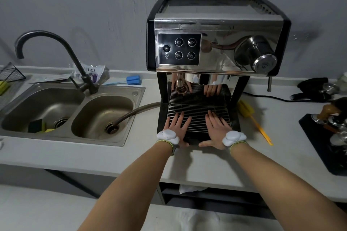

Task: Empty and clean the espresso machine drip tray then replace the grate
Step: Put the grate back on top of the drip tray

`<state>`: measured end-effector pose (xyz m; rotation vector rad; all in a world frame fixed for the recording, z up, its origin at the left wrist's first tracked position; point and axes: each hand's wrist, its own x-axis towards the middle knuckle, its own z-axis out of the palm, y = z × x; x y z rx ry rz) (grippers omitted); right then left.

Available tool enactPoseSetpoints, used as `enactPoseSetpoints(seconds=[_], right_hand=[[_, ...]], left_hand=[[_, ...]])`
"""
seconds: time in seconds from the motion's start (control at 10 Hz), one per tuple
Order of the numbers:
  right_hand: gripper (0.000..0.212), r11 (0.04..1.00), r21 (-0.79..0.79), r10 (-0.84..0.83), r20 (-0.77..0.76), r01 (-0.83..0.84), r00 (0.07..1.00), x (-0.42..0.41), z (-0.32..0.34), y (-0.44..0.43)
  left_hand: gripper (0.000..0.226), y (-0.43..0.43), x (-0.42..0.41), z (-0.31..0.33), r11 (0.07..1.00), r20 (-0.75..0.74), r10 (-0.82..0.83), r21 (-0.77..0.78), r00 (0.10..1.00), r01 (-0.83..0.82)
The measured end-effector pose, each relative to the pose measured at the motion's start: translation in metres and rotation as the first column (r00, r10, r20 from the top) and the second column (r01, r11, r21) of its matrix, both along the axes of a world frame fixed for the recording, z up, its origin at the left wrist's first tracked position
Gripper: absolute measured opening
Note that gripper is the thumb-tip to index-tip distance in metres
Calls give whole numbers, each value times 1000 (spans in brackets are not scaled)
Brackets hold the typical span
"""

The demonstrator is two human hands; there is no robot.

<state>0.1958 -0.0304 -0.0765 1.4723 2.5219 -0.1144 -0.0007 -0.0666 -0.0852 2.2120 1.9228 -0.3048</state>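
Observation:
A chrome and black espresso machine (217,33) stands on the grey counter against the wall. At its foot sits the black drip tray (235,122) with the wire grate (198,112) lying on top. My left hand (176,127) lies flat on the grate's left part, fingers spread, thumb at the tray's front edge. My right hand (216,129) lies flat on the grate's right part in the same way. The polished back panel under the brew head mirrors both hands and the grate.
A double steel sink (71,110) with a dark tap (56,47) is on the left, sponges in its left basin and a hose in the right drain. A yellow brush (253,118) lies right of the tray. A black mat with coffee tools (326,133) sits at far right.

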Motion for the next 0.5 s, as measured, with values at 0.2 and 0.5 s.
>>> enactPoseSetpoints(seconds=[0.2,0.5], right_hand=[[95,995,-95,-33,38,36,999,-3,17,-25],[52,934,-342,-51,158,103,986,2,103,-52]], left_hand=[[99,-19,9,9,997,43,76,-11,996,-76],[45,-24,22,86,946,-72,54,-316,996,-74]])
